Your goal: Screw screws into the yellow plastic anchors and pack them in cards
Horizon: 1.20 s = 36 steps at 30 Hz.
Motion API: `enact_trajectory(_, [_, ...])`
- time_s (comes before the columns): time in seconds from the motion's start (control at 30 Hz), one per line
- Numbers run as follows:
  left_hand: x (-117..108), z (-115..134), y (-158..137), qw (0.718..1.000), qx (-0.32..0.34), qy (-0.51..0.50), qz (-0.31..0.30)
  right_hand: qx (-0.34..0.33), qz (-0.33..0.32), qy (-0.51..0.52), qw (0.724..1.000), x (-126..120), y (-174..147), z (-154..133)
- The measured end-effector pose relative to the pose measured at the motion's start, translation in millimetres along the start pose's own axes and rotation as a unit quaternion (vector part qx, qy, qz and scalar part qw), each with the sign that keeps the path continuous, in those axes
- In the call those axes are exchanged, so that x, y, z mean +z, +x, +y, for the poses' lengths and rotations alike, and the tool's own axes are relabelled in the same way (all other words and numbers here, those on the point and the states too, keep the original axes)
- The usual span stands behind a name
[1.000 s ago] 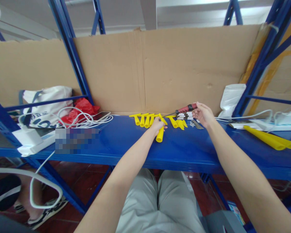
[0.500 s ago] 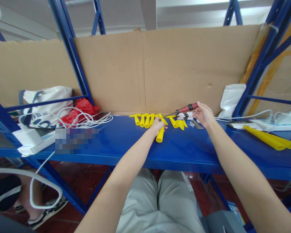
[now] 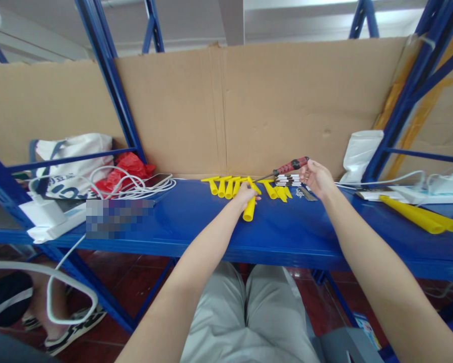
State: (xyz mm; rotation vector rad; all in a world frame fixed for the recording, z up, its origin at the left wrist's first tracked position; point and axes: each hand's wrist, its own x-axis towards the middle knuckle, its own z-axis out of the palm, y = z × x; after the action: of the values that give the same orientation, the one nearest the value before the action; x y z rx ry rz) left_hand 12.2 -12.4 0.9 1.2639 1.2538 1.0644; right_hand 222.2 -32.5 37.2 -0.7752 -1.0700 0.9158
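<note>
My left hand (image 3: 244, 195) is closed around a yellow plastic tool piece with a hollow tubular handle (image 3: 249, 210), its open end toward me. In my right hand (image 3: 317, 177), the fingertips grip the butt end of a screwdriver (image 3: 291, 166) with a red and black handle. Its shaft slants down to the left, and its tip meets the upper part of the yellow piece; the exact contact is too small to make out. Several like yellow pieces (image 3: 221, 188) lie in a row left of my hand. More yellow pieces (image 3: 270, 190) lie to the right, beside small metal bits (image 3: 299, 193) and a thin metal blade (image 3: 308, 194).
White-and-brown sticks (image 3: 287, 180) lie behind the metal bits. Longer yellow cones (image 3: 418, 214) rest at the right. A white pouch (image 3: 361, 156) leans on the cardboard (image 3: 286, 101). White cables (image 3: 146, 187), a red bag (image 3: 126, 171) and a power strip (image 3: 62, 224) are at the left.
The screwdriver handle has turned slightly and its butt end sits a little higher. My right fingers have shifted a little on it. My left hand and the yellow piece stay put.
</note>
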Motion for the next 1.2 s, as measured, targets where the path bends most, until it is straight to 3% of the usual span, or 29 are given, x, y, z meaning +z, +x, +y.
enact_trajectory(0.7, [-0.3, 0.8, -1.0, 1.0, -0.002, -0.002, 0.001, -0.007, 0.01, -0.001, 1.0, 0.7, 0.5, 0.5])
enact_trajectory(0.93, [-0.6, 1.1, 0.0, 1.0, -0.004, 0.015, 0.0, 0.004, 0.046, 0.001, 0.999, 2.2, 0.5, 0.5])
enact_trajectory(1.2, [-0.4, 1.3, -1.3, 1.0, 0.006, 0.014, -0.004, -0.003, 0.024, -0.027, 0.999, 3.6, -0.8, 1.0])
